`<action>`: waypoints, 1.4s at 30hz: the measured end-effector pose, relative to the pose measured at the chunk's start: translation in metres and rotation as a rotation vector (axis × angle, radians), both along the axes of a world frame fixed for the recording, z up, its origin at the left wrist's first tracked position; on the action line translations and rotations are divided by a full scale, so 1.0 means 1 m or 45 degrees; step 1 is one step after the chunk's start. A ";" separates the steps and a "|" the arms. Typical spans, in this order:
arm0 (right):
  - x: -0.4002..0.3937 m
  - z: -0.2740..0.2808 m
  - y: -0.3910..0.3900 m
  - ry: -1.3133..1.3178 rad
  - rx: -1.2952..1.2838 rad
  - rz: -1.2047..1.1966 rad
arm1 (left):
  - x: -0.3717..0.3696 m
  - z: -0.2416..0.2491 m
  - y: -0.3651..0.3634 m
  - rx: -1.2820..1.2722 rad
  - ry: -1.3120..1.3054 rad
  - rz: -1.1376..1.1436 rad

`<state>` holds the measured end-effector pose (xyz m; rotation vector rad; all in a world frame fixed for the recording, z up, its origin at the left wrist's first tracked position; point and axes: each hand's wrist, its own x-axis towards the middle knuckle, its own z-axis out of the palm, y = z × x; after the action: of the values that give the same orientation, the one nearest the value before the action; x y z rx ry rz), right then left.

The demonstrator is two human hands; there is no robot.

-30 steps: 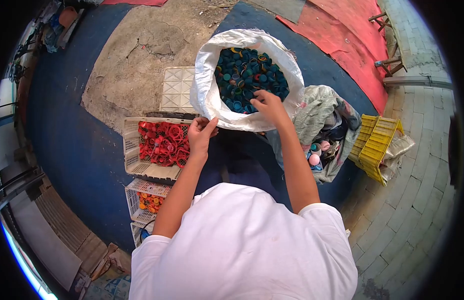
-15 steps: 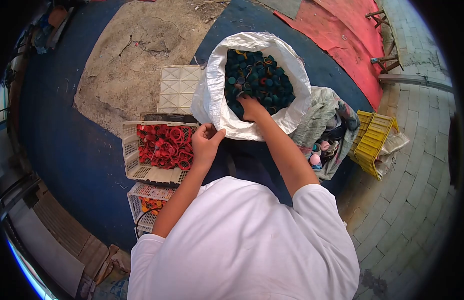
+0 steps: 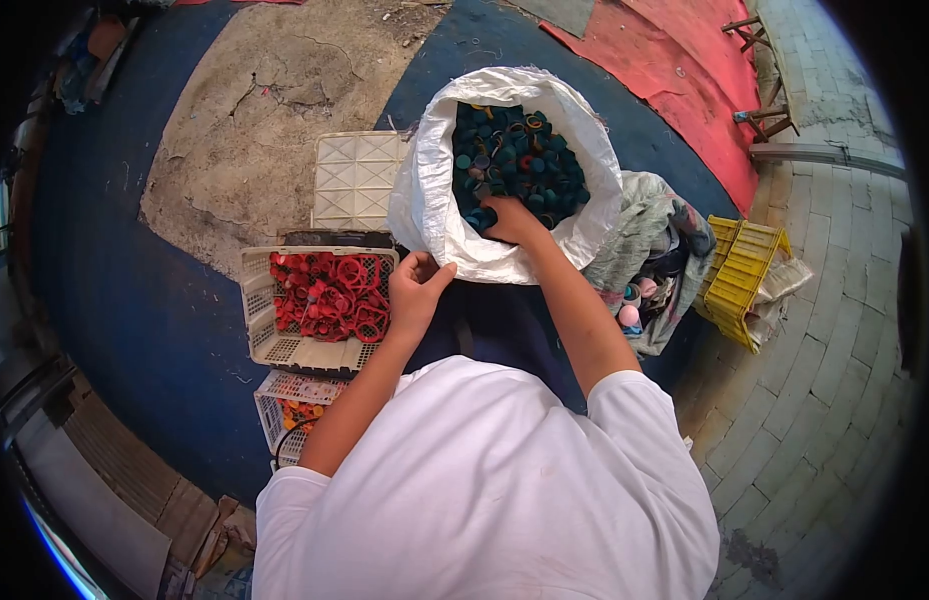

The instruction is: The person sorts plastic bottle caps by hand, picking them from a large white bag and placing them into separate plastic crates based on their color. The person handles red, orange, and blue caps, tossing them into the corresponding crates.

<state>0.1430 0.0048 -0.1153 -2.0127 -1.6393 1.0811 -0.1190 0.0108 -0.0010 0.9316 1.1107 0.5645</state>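
A large white woven sack [image 3: 425, 215] stands open, filled with dark green bottle caps [image 3: 530, 160] and a few yellow and red ones. My left hand [image 3: 421, 290] pinches the sack's near left rim between thumb and fingers. Inside the sack, my right hand [image 3: 512, 220] reaches into the caps near the front wall; its fingertips are partly hidden among them, so whether it holds any I cannot tell. Left of my left hand lie red plastic rings and caps [image 3: 330, 295] in a cream crate [image 3: 260, 340].
A lower crate [image 3: 270, 410] holds orange and red pieces. A pale crate [image 3: 355, 180] lies beyond the red pieces. Right of the sack are a grey-green cloth bag [image 3: 635, 225] with mixed items and yellow crates [image 3: 735, 295]. Wooden stool legs [image 3: 765, 120] show far right.
My right hand has shifted slightly right and down within the caps. My left hand stays at the sack's rim. The whole view has shifted a little.
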 end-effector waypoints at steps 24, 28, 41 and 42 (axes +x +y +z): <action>0.029 0.051 0.001 0.596 0.182 -0.755 | 0.046 0.074 0.003 1.062 0.416 0.076; 0.037 0.095 -0.004 0.914 0.241 -0.946 | 0.106 0.062 0.031 0.424 -0.080 0.009; 0.016 0.194 -0.017 0.345 0.731 -0.573 | 0.172 0.003 0.056 -0.863 -0.959 0.222; 0.017 0.194 -0.018 0.358 0.740 -0.582 | 0.172 0.003 0.057 -0.886 -0.993 0.227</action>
<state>0.1597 -0.0127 0.0788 -1.6370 -1.1011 0.5948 0.0527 0.0677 0.0023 -0.0230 0.5908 0.5562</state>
